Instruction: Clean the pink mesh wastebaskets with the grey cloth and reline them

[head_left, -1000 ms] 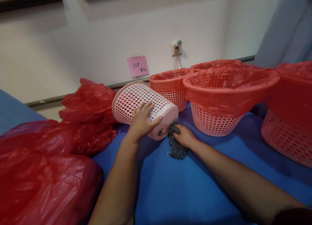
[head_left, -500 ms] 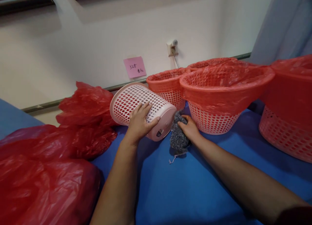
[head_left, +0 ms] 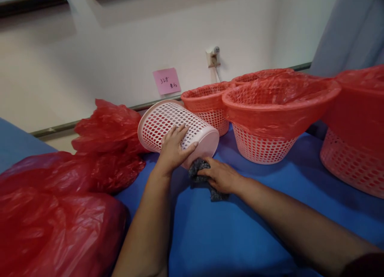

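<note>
A pink perforated basket [head_left: 162, 123] lies tilted on its side on the blue table [head_left: 228, 237], its mouth facing left and away. My left hand [head_left: 175, 149] grips its wall near the base, fingers spread over the holes. My right hand [head_left: 218, 176] presses a dark grey knitted cloth [head_left: 198, 168] against the underside of the basket's base, fingers closed over the cloth. Part of the cloth is hidden under that hand.
Several pink baskets lined with red plastic bags [head_left: 270, 109] stand at the back right, another at the right edge [head_left: 357, 133]. Crumpled red bags [head_left: 105, 145] pile at the left and front left [head_left: 54, 225]. A pink note [head_left: 167, 80] and a socket [head_left: 212, 57] are on the wall.
My right hand has moved the grey cloth from the right side of the basket's base down and left, under the base. The left hand keeps its hold on the basket.
</note>
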The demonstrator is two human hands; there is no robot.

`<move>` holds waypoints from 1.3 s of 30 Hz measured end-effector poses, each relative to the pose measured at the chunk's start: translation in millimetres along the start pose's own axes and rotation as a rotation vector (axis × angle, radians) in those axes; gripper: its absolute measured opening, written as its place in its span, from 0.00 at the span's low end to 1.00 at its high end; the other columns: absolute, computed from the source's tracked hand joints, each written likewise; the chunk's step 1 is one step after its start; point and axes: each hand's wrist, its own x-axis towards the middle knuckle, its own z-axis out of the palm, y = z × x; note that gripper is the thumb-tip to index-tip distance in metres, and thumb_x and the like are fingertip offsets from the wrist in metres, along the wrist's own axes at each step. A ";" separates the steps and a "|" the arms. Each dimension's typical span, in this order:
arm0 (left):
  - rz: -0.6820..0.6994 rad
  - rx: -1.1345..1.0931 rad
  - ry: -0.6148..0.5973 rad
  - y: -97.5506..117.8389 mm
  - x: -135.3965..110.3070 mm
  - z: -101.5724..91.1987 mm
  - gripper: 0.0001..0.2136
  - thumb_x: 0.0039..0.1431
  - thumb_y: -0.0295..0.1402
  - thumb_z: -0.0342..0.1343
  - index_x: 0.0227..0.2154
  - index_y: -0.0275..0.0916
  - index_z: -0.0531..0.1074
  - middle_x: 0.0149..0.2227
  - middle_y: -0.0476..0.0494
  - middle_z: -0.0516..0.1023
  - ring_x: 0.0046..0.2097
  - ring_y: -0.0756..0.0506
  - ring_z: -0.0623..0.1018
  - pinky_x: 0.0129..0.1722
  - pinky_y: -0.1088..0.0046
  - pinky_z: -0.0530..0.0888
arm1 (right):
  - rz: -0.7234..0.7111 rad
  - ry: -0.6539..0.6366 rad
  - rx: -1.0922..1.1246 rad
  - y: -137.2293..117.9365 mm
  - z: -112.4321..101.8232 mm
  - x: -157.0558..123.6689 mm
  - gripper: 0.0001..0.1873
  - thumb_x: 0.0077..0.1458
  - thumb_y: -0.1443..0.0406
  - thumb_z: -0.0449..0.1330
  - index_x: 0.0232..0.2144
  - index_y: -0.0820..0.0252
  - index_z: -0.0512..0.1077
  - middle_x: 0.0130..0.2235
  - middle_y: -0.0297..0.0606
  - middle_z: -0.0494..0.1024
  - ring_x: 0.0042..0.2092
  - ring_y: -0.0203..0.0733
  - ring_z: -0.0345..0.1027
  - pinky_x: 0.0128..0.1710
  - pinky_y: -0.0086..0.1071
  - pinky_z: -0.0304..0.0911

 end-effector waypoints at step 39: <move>-0.006 -0.027 0.007 -5.6 1.1 1.9 0.32 0.60 0.50 0.58 0.64 0.43 0.66 0.69 0.41 0.64 0.72 0.33 0.56 0.70 0.44 0.55 | 0.696 0.314 0.128 42.2 12.8 13.2 0.23 0.56 0.66 0.61 0.55 0.54 0.71 0.49 0.42 0.77 0.50 0.48 0.73 0.55 0.44 0.68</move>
